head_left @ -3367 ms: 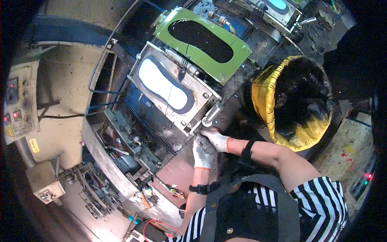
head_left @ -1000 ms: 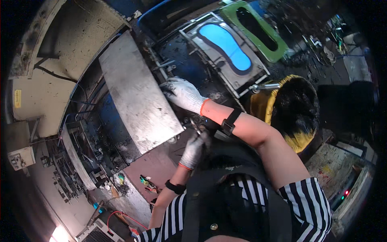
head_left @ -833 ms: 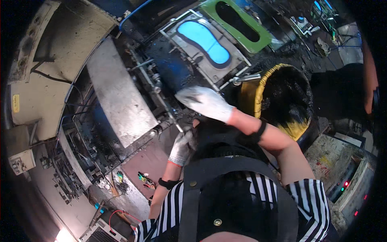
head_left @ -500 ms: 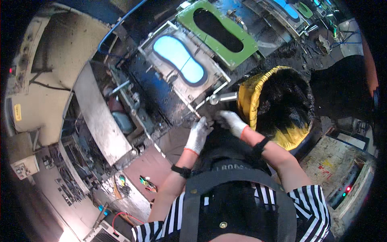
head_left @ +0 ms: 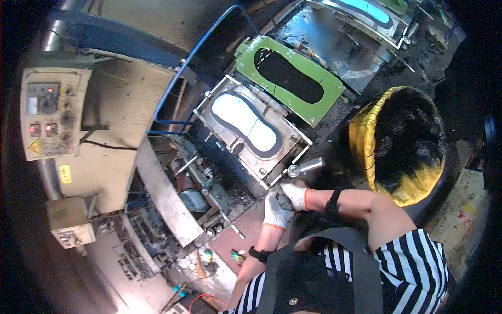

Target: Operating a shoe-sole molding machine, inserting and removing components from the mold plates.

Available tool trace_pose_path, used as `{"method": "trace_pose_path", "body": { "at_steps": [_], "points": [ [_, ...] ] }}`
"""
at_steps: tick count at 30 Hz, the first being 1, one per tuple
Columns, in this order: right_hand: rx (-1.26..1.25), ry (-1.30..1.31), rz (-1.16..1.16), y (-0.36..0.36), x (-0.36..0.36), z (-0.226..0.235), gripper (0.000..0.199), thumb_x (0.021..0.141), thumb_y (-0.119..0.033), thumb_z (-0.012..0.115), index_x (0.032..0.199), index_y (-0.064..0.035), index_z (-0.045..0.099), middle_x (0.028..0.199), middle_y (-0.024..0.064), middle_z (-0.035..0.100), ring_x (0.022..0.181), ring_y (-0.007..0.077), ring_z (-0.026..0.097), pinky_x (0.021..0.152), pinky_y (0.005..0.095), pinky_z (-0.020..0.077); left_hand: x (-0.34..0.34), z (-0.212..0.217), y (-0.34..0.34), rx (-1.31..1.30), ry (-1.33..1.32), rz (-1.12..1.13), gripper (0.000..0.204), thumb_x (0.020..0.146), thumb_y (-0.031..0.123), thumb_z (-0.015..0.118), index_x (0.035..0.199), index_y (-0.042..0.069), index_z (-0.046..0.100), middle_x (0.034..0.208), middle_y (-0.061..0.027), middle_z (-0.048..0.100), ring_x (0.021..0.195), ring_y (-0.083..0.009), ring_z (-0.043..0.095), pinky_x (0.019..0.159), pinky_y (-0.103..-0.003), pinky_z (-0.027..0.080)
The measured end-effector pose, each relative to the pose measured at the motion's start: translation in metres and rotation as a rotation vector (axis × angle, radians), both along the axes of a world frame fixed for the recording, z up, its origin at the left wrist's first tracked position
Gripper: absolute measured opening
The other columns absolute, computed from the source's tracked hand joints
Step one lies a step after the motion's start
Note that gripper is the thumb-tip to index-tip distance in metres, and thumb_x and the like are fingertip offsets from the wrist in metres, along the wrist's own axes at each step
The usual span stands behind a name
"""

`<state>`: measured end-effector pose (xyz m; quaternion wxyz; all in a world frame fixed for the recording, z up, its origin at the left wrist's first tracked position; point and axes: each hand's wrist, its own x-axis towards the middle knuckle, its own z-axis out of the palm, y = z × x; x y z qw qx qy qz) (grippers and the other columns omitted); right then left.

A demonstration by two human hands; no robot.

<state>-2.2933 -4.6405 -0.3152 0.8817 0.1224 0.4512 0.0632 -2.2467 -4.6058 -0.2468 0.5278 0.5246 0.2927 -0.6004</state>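
Observation:
My left hand point(head_left: 277, 211) and my right hand point(head_left: 295, 197), both in white knit gloves with dark-soiled fingers, meet at the near corner of a metal mould point(head_left: 246, 165). Their fingers look curled in against each other; whatever they may hold is hidden. In the mould lies a shoe sole point(head_left: 244, 124), bright white in the middle with a dark rim. A metal handle point(head_left: 307, 166) juts from the mould's corner just beyond my right hand. Hinged behind it is a green frame point(head_left: 328, 104) with a sole-shaped opening.
To the right stands a bin with a yellow liner point(head_left: 361, 152), dark inside. A bent blue rail point(head_left: 196, 49) rises behind the mould. On the left are a control box point(head_left: 55, 112) and a curved metal plate point(head_left: 167, 193). Another mould with a pale blue sole point(head_left: 368, 10) sits farther back.
The view has swung left, so the mould and bin sit farther right and the control box shows. My hands have come together at the mould's near corner.

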Motion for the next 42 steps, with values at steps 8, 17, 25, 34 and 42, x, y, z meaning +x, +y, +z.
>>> {"method": "trace_pose_path", "body": {
  "at_steps": [8,17,25,34,42],
  "points": [
    [0.027,-0.538,0.028,-0.095,-0.057,0.159,0.026,0.085,-0.032,0.044,0.065,-0.0181,0.053,0.056,-0.0004,0.052,0.048,0.0163,0.046,0.045,0.0288,0.0379,-0.026,0.150,-0.070,-0.027,-0.097,-0.230,0.025,0.093,0.030,0.041,0.075,0.017,0.052,0.062,0.0049,0.056,0.056,-0.0129,0.057,0.055,-0.026,0.050],
    [-0.040,-0.596,-0.321,-0.214,-0.157,0.184,0.023,0.085,-0.032,0.051,0.078,-0.0139,0.064,0.065,-0.0022,0.062,0.057,0.0108,0.058,0.054,0.0269,0.0487,-0.129,0.198,-0.207,-0.241,-0.163,-0.496,0.011,0.088,0.014,0.049,0.095,0.007,0.053,0.082,-0.0061,0.060,0.081,-0.0179,0.059,0.078,-0.033,0.048],
    [-0.067,-0.006,-0.199,-0.273,-0.215,0.072,0.016,0.078,-0.028,0.056,0.073,-0.0136,0.057,0.062,0.0019,0.059,0.058,0.0159,0.058,0.054,0.0292,0.0484,-0.163,0.051,-0.258,-0.451,0.147,-0.487,0.013,0.088,0.012,0.045,0.093,0.006,0.055,0.087,-0.0094,0.060,0.085,-0.0207,0.057,0.078,-0.030,0.046],
    [-0.382,0.156,-0.082,-0.327,-0.181,-0.032,0.031,0.088,-0.033,0.042,0.092,-0.0065,0.058,0.086,0.0090,0.062,0.077,0.0214,0.057,0.068,0.0388,0.0470,-0.176,0.025,-0.262,-0.357,0.043,-0.214,0.019,0.094,0.023,0.045,0.099,0.005,0.050,0.069,-0.0035,0.049,0.066,-0.0173,0.049,0.063,-0.033,0.044],
    [-0.257,-0.052,-0.709,-0.389,-0.116,-0.003,0.036,0.093,-0.036,0.037,0.093,-0.0051,0.055,0.091,0.0134,0.061,0.086,0.0261,0.058,0.083,0.0381,0.0458,-0.174,0.039,-0.268,-0.183,-0.177,-0.380,0.028,0.094,0.030,0.047,0.101,0.003,0.050,0.070,-0.0046,0.050,0.067,-0.0168,0.052,0.065,-0.033,0.047]
  ]
}}
